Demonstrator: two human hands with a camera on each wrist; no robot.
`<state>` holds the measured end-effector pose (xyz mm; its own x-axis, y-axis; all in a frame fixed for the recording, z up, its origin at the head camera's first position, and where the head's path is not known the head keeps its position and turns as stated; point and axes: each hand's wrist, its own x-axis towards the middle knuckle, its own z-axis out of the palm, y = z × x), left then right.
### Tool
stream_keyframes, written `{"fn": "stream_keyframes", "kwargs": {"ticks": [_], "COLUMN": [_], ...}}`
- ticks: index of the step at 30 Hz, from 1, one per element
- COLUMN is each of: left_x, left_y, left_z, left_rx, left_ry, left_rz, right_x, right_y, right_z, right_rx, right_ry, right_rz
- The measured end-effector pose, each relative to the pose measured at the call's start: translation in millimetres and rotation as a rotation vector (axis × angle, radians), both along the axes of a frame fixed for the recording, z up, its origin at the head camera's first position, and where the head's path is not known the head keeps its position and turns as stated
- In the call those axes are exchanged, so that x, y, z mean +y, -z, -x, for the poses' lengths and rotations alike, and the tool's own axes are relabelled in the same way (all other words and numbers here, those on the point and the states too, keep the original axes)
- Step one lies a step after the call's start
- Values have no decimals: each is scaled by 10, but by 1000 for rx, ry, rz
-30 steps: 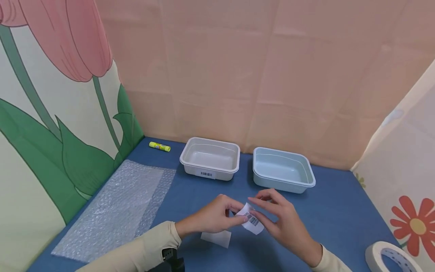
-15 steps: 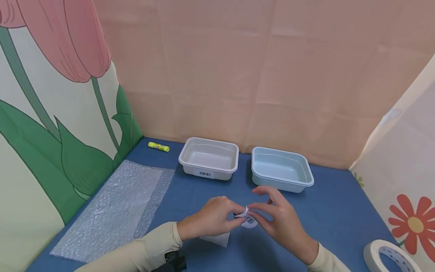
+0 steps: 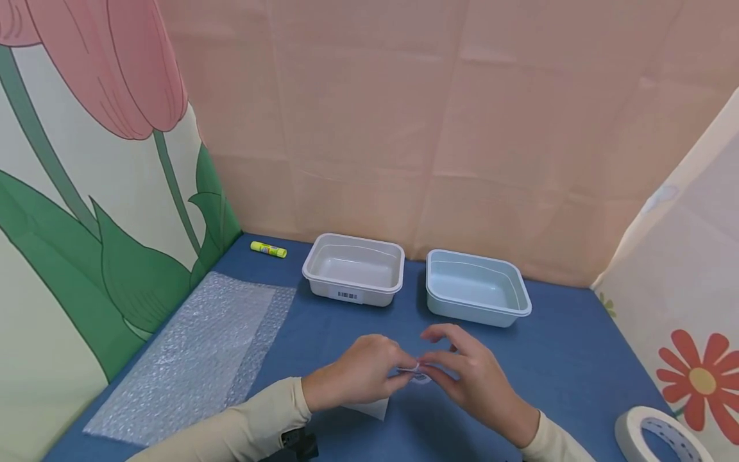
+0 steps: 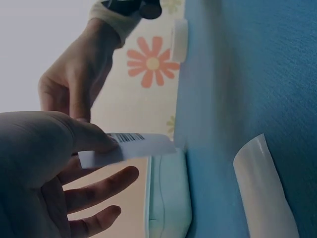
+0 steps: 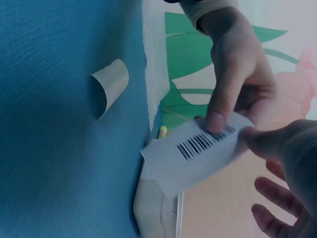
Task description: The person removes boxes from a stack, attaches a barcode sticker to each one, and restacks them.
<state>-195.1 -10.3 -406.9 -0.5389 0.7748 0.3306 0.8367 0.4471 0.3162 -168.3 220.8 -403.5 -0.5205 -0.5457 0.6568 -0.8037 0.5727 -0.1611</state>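
Observation:
A white barcode label (image 5: 198,153) is held between my two hands, above the blue table. My left hand (image 3: 364,372) pinches it between thumb and fingers. From the other side, the thumb and forefinger of my right hand (image 3: 476,388) pinch its edge, while the other fingers are spread away. The head view catches the label almost edge-on; its printed bars show in both wrist views. Below the left hand a curled piece of white paper (image 4: 262,188) lies on the tabletop, partly covered by the hand in the head view.
Behind the hands stand a whitish bin (image 3: 369,296) with a barcode on its front and a pale blue bin (image 3: 473,311). A yellow glue stick (image 3: 268,249) lies at the back left, bubble wrap (image 3: 190,353) on the left, a tape roll (image 3: 635,430) at the front right.
The label has tipped from facing the head camera to nearly edge-on. My right hand has shifted slightly left, its fingertips closer to those of my left hand.

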Motion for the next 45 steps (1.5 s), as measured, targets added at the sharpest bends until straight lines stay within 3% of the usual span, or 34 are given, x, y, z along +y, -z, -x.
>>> {"fn": "stream_keyframes", "kwargs": {"ticks": [7, 15, 20, 26, 30, 35, 38, 45], "left_x": [9, 9, 7, 27, 35, 26, 25, 46], "left_y": [-3, 19, 22, 10, -4, -22, -33, -23], "left_z": [0, 2, 1, 2, 1, 0, -1, 3], "left_rx": [30, -54, -113, -188, -277, -486, -595, -720], "left_ry": [20, 32, 31, 34, 43, 47, 47, 66], "left_rz": [21, 5, -53, -141, -190, -272, -324, -391], "right_x": [22, 23, 15, -18, -37, -47, -45, -51], "right_y": [21, 60, 73, 86, 97, 93, 88, 76], "right_z": [52, 60, 72, 85, 80, 65, 62, 92], "right_rx": [-76, -73, 3, 173, 311, 431, 443, 431], "right_ry": [-59, -57, -76, -48, 10, 63, 67, 20], "right_rz": [42, 64, 109, 166, 156, 120, 125, 187]}}
